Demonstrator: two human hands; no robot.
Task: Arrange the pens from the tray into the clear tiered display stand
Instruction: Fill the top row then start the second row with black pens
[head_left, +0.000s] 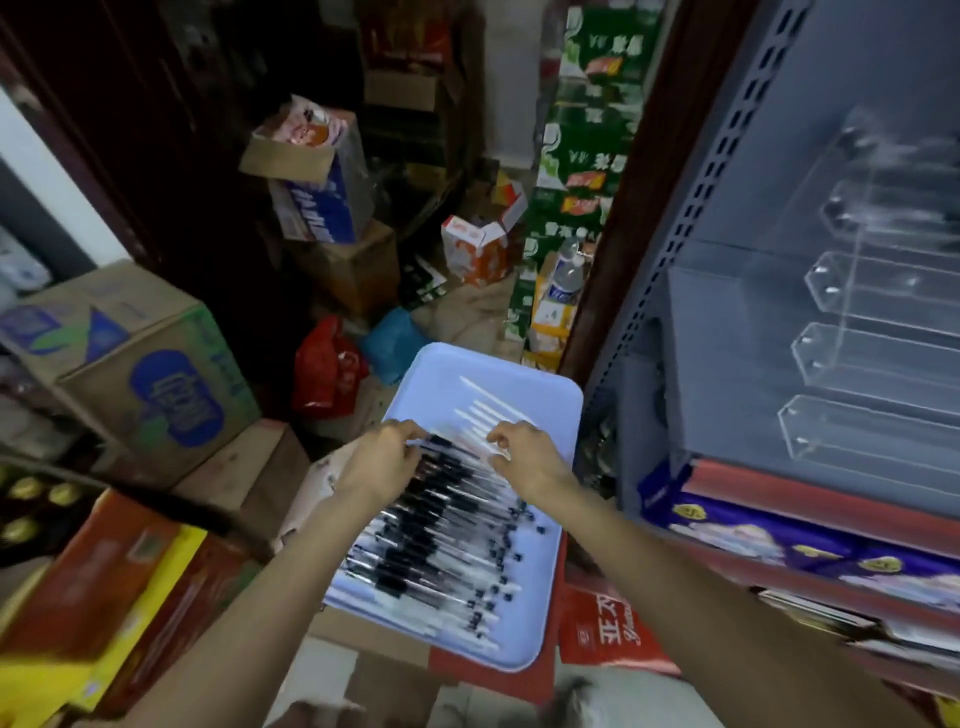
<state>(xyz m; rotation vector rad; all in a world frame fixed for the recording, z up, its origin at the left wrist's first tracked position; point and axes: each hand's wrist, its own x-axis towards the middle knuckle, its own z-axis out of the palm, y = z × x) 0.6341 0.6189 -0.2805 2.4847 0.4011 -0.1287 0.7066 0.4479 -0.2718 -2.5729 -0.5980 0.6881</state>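
Looking down from the head view: a pale blue tray (558, 395) sits near centre on stacked cartons, loaded with a row of clear pens with black grips (441, 525) lying side by side, and a few white pens (485, 402) at its far end. Both hands reach over the middle of the row. Left hand (382, 460): fingers curled down onto the pens, apparently pinching one or more; blur hides the exact contact. Right hand (524, 457): fingers bent, tips touching the pens beside the white ones; cannot tell whether it actually holds any. To the right, on a grey shelf, the clear tiered display stand (857, 338) shows stepped troughs. Far left: a cardboard box with blue print (130, 364). Farther back, a red bag (324, 371).
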